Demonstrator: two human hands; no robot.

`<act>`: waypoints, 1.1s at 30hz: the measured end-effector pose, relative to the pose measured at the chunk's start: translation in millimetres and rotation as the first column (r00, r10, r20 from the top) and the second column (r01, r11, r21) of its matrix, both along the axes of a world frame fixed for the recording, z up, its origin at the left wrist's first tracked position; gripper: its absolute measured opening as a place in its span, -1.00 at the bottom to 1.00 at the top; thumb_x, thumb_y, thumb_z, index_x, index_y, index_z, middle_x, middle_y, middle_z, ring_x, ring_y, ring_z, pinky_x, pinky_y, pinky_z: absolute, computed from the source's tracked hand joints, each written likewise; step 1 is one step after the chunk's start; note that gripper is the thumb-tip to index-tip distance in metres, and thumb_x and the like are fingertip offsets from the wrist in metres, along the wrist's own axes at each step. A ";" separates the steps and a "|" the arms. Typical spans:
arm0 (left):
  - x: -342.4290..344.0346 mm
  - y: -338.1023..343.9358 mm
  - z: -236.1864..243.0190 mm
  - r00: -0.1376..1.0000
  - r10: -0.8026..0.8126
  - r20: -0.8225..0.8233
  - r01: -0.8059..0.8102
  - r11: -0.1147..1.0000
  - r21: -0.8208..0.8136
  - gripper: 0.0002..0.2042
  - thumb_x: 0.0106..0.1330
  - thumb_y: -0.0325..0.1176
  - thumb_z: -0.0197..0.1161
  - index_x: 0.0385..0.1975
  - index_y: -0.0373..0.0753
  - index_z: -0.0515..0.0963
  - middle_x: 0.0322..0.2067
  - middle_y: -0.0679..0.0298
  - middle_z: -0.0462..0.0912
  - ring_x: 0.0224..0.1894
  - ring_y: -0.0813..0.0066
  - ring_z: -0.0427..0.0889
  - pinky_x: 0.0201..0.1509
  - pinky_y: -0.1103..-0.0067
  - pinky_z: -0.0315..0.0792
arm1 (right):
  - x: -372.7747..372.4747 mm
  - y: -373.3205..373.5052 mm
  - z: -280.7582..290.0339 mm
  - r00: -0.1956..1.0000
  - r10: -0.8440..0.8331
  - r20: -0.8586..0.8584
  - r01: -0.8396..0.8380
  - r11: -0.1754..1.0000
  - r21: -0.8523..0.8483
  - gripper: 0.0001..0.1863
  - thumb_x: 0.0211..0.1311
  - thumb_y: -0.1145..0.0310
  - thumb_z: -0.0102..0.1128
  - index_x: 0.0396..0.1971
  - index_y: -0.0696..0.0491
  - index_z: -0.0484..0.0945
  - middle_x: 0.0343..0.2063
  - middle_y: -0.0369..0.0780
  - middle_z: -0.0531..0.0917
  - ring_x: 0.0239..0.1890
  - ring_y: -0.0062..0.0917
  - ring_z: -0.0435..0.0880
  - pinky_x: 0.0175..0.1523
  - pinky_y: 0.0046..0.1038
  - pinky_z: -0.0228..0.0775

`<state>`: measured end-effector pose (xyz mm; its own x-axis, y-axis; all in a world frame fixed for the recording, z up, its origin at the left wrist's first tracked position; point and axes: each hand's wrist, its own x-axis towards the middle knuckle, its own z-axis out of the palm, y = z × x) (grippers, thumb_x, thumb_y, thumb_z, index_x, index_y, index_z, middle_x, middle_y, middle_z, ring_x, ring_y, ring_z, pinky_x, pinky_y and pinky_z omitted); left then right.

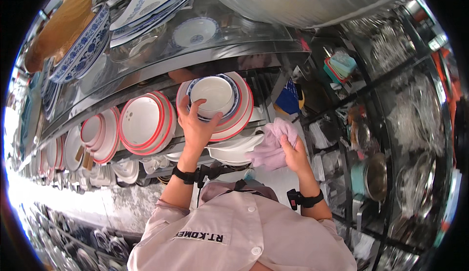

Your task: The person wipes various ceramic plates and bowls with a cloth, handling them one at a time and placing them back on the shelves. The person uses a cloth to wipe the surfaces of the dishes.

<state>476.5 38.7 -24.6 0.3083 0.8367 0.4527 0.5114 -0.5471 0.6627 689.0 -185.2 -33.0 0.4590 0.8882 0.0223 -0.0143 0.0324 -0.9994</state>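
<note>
A white bowl (212, 93) with a blue-patterned rim sits on top of a stack of red-rimmed plates (245, 107) on the shelf. My left hand (197, 123) has its fingers and thumb around the near left side of the bowl, fingertips at the rim. To the right, my right hand (294, 155) grips a crumpled pink cloth (274, 146), held in front of the shelf edge and apart from the bowl. Part of the cloth is hidden behind that hand's fingers.
Red-rimmed dishes (141, 120) stand left of the stack. Above is a glass shelf (234, 44) with blue-and-white plates (146, 3) and a patterned bowl (83, 46). White dishes (237, 150) lie below. A dark rack (342, 158) with wrapped wares rises at right.
</note>
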 end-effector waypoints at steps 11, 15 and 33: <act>26.0 -18.3 9.8 0.909 0.252 -0.333 -0.260 0.965 0.020 -0.44 -0.20 0.04 0.63 -0.20 -0.10 0.68 0.34 0.00 0.41 0.47 -0.23 0.09 0.42 -0.20 -0.15 | 76.1 21.9 -23.1 0.984 0.161 -0.082 -0.160 0.987 0.011 -0.55 0.54 0.34 0.06 0.30 0.25 0.37 0.19 -0.16 0.57 0.23 -0.49 0.52 0.35 -0.44 0.28; 25.9 -15.8 8.0 0.921 0.246 -0.302 -0.259 0.966 -0.001 -0.46 -0.21 0.05 0.64 -0.28 -0.16 0.68 0.32 0.01 0.47 0.49 -0.17 0.12 0.40 -0.28 -0.18 | 81.8 25.0 -31.9 0.981 0.176 -0.082 -0.175 0.984 0.016 -0.55 0.53 0.35 0.06 0.29 0.24 0.38 0.19 -0.17 0.57 0.23 -0.49 0.52 0.35 -0.44 0.28; 29.6 4.6 10.3 0.989 0.148 -0.015 -0.148 0.988 0.050 -0.49 -0.23 -0.07 0.69 -0.39 -0.31 0.65 0.31 -0.21 0.40 0.39 -0.01 0.40 0.51 0.03 0.02 | 101.7 4.8 -18.3 1.000 0.007 0.000 -0.007 0.997 0.074 -0.61 0.54 0.30 0.07 0.19 0.24 0.48 0.10 -0.18 0.63 0.14 -0.53 0.56 0.28 -0.47 0.33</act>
